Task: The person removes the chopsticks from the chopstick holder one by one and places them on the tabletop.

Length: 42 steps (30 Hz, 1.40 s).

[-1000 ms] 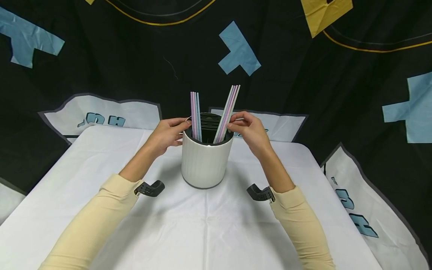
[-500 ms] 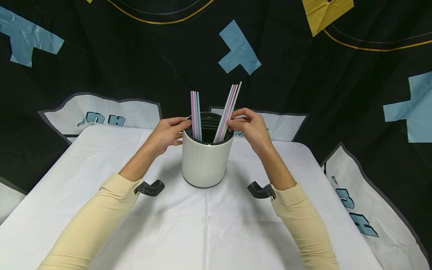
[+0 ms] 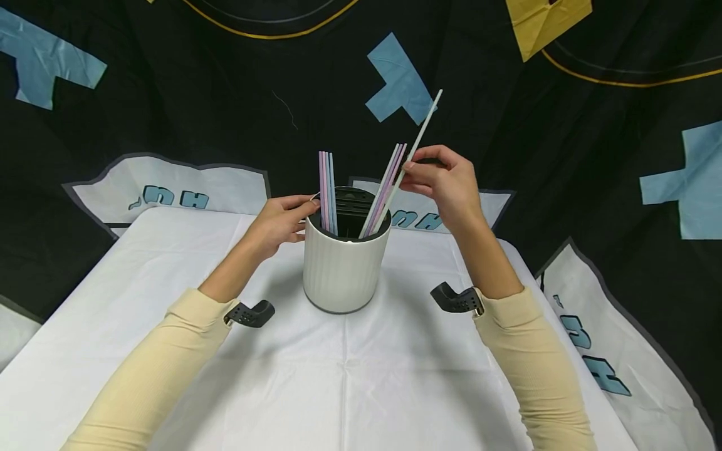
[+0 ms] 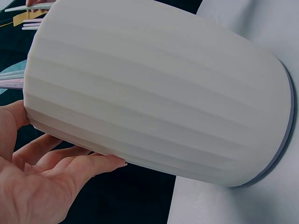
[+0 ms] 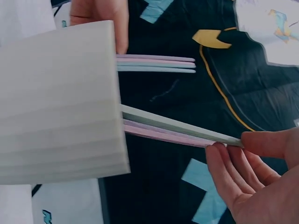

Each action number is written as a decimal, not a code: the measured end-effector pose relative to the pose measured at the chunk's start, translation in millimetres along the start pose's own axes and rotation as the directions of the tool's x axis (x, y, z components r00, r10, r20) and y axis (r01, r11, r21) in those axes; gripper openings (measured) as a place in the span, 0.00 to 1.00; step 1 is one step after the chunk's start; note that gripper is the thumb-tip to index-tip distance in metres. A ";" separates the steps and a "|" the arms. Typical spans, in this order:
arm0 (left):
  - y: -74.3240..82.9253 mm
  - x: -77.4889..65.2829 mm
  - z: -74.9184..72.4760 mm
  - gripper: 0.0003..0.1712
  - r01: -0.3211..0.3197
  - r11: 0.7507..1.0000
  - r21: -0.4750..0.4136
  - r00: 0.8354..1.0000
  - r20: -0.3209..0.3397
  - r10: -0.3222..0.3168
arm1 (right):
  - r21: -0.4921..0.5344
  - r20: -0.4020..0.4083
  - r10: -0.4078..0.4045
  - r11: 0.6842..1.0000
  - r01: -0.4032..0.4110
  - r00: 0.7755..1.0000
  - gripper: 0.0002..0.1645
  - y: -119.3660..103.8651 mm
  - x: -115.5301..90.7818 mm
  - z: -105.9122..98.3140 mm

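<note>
A white ribbed utensil holder with a dark divided insert stands upright on the table. My left hand grips its left side, thumb at the rim and fingers along the wall. Pale green chopstick is pinched between the thumb and fingers of my right hand; it slants above the right part of the holder, its lower end near the rim. Beside it lean several white-green and lilac chopsticks. A second bunch of pink and blue chopsticks stands in the left part, near my left thumb.
A white cloth covers the table. Behind it hangs a black backdrop with blue and yellow patches. Black wrist cameras sit on both forearms.
My right hand has moved up and to the right, drawing the pale green chopstick upward from the right bunch. My left hand and the holder have stayed in place.
</note>
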<state>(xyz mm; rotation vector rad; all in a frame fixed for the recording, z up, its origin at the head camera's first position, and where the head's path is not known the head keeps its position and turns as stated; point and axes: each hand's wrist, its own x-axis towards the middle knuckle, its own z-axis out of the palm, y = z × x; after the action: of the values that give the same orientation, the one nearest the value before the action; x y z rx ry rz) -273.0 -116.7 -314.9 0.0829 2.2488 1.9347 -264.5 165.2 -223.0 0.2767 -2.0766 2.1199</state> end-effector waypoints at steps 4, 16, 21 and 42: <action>-0.5 0.5 1.4 0.31 0.007 1.000 -0.008 1.000 0.005 -0.007 | 0.084 -0.039 -0.010 0.996 0.014 0.999 0.10 -10.4 1.1 -11.6; -1.6 0.1 2.9 0.31 0.009 1.000 0.001 1.000 0.000 -0.009 | -0.051 -0.100 0.065 0.996 -0.070 0.993 0.15 2.2 -7.8 -59.8; -1.6 -0.4 2.9 0.31 0.010 1.000 -0.009 1.000 0.007 -0.010 | -0.181 -0.117 0.159 0.967 -0.179 0.980 0.17 27.7 -11.6 -93.5; 0.7 -1.3 0.5 0.31 0.006 1.000 -0.003 1.000 -0.003 -0.006 | -0.498 -0.156 0.443 0.737 -0.458 0.883 0.30 145.6 -34.9 -204.6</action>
<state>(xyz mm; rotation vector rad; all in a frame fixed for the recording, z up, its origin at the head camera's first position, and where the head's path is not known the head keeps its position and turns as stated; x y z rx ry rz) -271.7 -116.3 -314.2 0.0736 2.2455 1.9359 -269.9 367.0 -376.4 -0.3696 -2.8148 1.6145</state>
